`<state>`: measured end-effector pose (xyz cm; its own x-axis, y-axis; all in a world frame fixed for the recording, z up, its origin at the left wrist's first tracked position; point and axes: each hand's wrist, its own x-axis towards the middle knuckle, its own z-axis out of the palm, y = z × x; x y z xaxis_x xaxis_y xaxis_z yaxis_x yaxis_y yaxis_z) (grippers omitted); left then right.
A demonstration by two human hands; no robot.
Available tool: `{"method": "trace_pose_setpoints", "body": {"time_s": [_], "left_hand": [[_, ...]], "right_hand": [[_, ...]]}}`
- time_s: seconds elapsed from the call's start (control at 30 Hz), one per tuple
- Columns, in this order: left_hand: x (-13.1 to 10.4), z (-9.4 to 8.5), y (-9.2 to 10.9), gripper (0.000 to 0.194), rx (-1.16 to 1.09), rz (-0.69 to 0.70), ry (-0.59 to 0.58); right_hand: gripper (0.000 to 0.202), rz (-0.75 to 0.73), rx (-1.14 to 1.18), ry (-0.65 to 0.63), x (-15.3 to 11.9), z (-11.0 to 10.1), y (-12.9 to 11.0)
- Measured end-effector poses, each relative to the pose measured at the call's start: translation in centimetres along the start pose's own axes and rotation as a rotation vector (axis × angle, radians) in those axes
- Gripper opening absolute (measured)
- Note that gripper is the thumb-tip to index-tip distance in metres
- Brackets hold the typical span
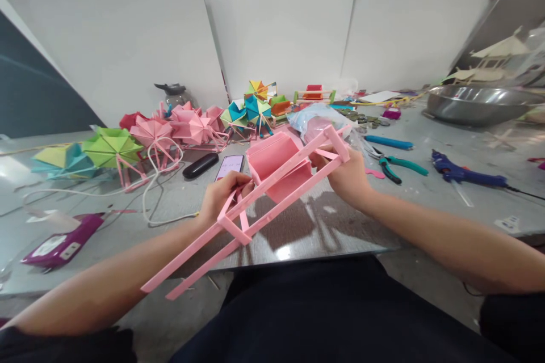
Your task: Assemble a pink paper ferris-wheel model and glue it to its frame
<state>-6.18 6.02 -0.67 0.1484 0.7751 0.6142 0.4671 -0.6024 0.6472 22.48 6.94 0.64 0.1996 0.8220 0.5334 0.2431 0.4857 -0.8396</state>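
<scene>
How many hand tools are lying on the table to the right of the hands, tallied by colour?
Blue-handled tool: 1
Teal-handled pliers: 1
Dark blue glue gun: 1
Total: 3
Both hands, left and right, grip the pink stick frame; none of the tools is touched.

Phone [230,166] behind left hand [219,195]; pliers [398,165], glue gun [464,174] right of frame [255,207].

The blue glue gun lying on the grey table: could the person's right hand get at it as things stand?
Probably not at once: the right hand grips the pink stick frame. The blue glue gun lies unobstructed on the grey table to its right.
</scene>
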Motion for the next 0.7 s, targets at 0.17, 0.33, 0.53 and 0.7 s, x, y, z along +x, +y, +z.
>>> {"method": "trace_pose_setpoints", "body": {"time_s": [0.17,0.33,0.53,0.7], "left_hand": [[0.2,0.0,0.4,0.007,0.012,0.022,0.007],[0.2,0.2,0.8,0.007,-0.006,-0.008,-0.010],[0.0,0.2,0.8,0.009,-0.017,0.016,-0.018],[-0.1,0.1,1.2,0.009,-0.028,0.015,-0.011]], "right_hand": [[0.039,0.164,0.235,-0.143,0.0,0.3,-0.3],[0.049,0.259,0.383,-0.202,0.0,0.5,0.0],[0.047,0.298,0.356,-0.262,0.2,0.3,0.5],[0.042,0.393,0.497,-0.244,0.3,0.2,0.6]]}}
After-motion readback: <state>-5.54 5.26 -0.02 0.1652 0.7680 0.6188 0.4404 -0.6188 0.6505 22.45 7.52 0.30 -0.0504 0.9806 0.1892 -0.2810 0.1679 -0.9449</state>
